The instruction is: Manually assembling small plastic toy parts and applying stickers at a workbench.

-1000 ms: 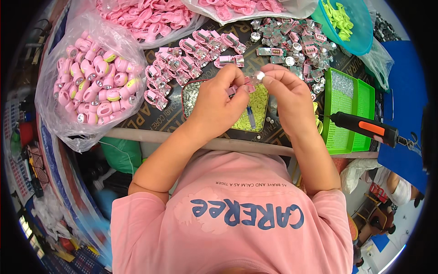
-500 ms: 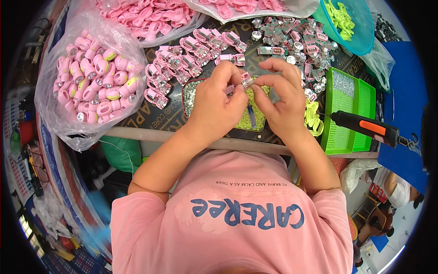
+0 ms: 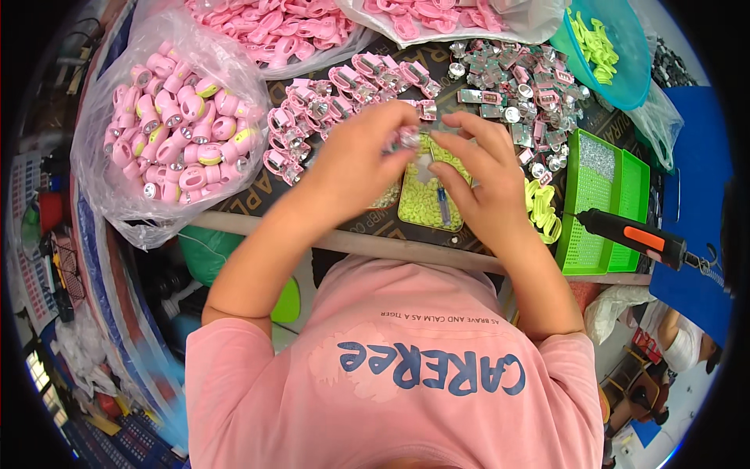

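Hands stand apart above the bench (image 3: 258,194), a narrow gap between their fingertips. Left hand (image 3: 363,160) is closed around a pink flashlight part (image 3: 406,139) with a silvery end, mostly covered by the fingers and blurred. Right hand (image 3: 488,176) is half curled, thumb and forefinger parted; whether its fingertips touch the thin shaft of the blue-handled screwdriver (image 3: 444,207) is not clear.

That screwdriver lies below and between the hands, on small yellow-green pieces (image 3: 422,195) in a shallow tray (image 3: 428,227). Between the tray and the pale front edge (image 3: 391,248) of the bench runs a thin bare strip. More bare surface lies left of the left forearm, bounded by a clear plastic bag (image 3: 141,233) of pink flashlights (image 3: 176,129).

Beyond the left hand, rows of pink half-assemblies (image 3: 336,102) sit close to its knuckles. Beyond the right hand, a heap of circuit boards and reflectors (image 3: 523,98) begins past a short dark gap. Just right of the right hand, yellow-green clips (image 3: 541,207) fill the space up to a green basket (image 3: 578,246); a black-and-orange electric screwdriver (image 3: 644,234) hangs across its lower part.
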Action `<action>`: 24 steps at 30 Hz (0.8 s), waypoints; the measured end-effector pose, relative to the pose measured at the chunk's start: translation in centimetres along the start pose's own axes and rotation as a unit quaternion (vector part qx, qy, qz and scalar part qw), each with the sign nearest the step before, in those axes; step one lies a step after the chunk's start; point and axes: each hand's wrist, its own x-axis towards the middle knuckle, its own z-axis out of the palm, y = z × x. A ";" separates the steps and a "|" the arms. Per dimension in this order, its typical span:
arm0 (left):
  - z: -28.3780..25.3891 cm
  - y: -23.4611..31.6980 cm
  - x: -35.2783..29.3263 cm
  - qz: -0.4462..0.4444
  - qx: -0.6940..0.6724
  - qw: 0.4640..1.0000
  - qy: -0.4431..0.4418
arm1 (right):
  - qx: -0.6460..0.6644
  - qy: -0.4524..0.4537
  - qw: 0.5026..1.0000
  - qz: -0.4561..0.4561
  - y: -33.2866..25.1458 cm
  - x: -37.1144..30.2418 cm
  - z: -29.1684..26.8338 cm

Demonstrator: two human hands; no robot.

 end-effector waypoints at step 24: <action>-10.7 -6.1 4.6 0.117 0.187 0.975 -0.027 | -0.313 0.015 0.948 -0.057 7.4 4.5 -1.3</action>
